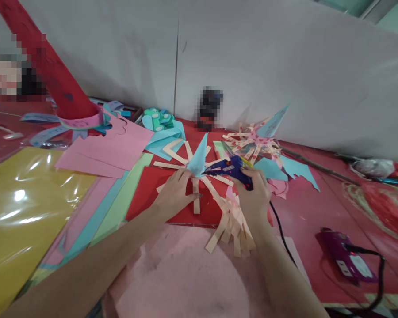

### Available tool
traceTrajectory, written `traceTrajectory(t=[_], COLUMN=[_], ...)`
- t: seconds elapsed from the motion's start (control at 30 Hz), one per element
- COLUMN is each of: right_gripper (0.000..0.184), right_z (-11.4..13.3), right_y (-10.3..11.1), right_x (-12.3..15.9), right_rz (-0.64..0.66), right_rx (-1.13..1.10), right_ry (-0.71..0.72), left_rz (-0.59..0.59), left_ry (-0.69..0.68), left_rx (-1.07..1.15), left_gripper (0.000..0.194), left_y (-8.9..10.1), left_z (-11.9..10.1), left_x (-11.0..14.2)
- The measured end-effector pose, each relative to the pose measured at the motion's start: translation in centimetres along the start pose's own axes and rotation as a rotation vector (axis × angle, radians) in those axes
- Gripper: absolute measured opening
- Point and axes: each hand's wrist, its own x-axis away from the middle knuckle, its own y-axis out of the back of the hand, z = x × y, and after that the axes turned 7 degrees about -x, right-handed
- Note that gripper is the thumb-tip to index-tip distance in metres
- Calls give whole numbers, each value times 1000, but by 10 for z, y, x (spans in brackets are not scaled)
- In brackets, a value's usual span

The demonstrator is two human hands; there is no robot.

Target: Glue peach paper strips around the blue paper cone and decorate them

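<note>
My right hand (252,187) is wrapped round a dark blue glue gun (228,168), its nozzle pointing left at the base of a light blue paper cone (198,158). My left hand (175,187) has its fingers at the cone's lower left side, steadying it, with the thumb over a paper strip. Cream paper strips (196,205) spread out from the cone like rays on a red sheet (179,214). Beside my right wrist lies a heap of loose cream strips (237,227). The glue at the nozzle tip is too small to make out.
A similar cone with patterned strips (272,126) stands at the back right. Pink paper (111,148) and a yellow plastic-covered sheet (29,203) lie left. A tall red cone (58,75) rises behind. At right are a purple power strip (348,258), black cord (281,229) and red fibres (381,207).
</note>
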Motion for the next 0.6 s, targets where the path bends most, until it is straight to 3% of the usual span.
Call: traceTrajectory(t=[0.13,0.27,0.4,0.6], right_gripper=[26,38,43,45], right_z=[-11,-26,-33,-31], right_y=[3,0,-3,-4], right_x=[-3,-4,-5,-5], right_rz=[-89,-118,-136,-126], right_rx=[-57,-170,-226,-220], right_ry=[-346,-629,-709,-701], left_rz=[3,101,167,198], left_ry=[-122,-220,-252,-256], left_rx=[-235,-424,-481,-495], left_gripper=[43,50,57,55], left_y=[-3,-9,-13,-15], left_z=[-2,-6,-9,-8], left_x=[9,21,27,28])
